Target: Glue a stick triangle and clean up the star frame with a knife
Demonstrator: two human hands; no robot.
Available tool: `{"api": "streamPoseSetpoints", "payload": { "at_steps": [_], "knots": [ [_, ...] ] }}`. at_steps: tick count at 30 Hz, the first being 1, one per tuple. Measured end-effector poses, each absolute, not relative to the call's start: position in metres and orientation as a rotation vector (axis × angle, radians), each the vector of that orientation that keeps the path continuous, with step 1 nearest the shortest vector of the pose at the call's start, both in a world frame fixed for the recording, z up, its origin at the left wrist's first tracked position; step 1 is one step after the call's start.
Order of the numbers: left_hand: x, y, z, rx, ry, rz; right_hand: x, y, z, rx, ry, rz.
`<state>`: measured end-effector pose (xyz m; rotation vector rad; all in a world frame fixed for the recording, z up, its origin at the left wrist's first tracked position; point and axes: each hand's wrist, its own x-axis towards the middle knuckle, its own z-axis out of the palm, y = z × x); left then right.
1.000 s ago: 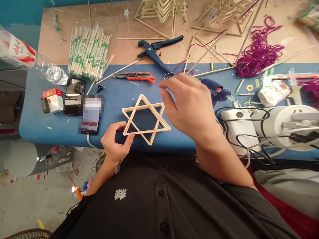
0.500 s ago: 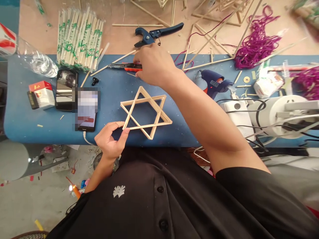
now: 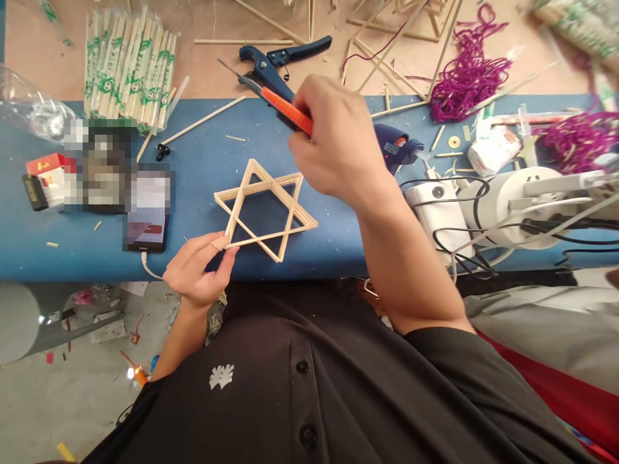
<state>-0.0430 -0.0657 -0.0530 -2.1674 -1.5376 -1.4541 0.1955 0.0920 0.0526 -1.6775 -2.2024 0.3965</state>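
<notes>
A six-pointed star frame made of wooden sticks (image 3: 236,191) rests on the blue mat. My left hand (image 3: 198,267) pinches its lower left corner between thumb and fingers; a tan wrap shows on one finger. Up and to the right, my right hand (image 3: 338,132) is closed around an orange and black utility knife (image 3: 287,111), raised over the mat with its blade pointing up and left. Behind the knife lies a blue pipe cutter (image 3: 271,67). A loose stick (image 3: 206,120) lies to the left of the knife.
Wrapped chopsticks (image 3: 130,71), a phone (image 3: 147,219) and a small box (image 3: 46,180) stand at left. On the right are a blue glue gun (image 3: 399,148), purple cord (image 3: 467,77), a white power strip (image 3: 512,200) and cables. Stick frames (image 3: 406,32) lie at the back.
My right hand has lifted the utility knife away from the loose stick, to the right and towards me, turning its blade up. My left hand keeps its pinch on the star frame.
</notes>
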Motion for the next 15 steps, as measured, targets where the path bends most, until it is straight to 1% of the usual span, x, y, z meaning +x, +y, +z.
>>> {"api": "streamPoseSetpoints", "payload": {
  "at_steps": [3,6,8,11,15],
  "knots": [
    [-0.04,-0.065,-0.053,-2.187,-1.219,-1.309,0.224,0.05,0.048,-1.552,-2.055,0.509],
    [-0.03,-0.068,-0.05,-2.231,-1.088,-1.222,0.25,0.011,0.034,-1.474,-1.882,0.56],
    [-0.021,-0.071,-0.05,-2.235,-1.096,-1.235,0.265,-0.012,0.026,-1.489,-1.858,0.605],
    [-0.01,-0.077,-0.053,-2.236,-1.117,-1.343,0.279,-0.037,0.016,-1.482,-1.825,0.678],
    [-0.001,-0.085,-0.057,-2.31,-1.057,-1.412,0.284,-0.058,0.002,-1.513,-1.662,0.797]
  ]
}}
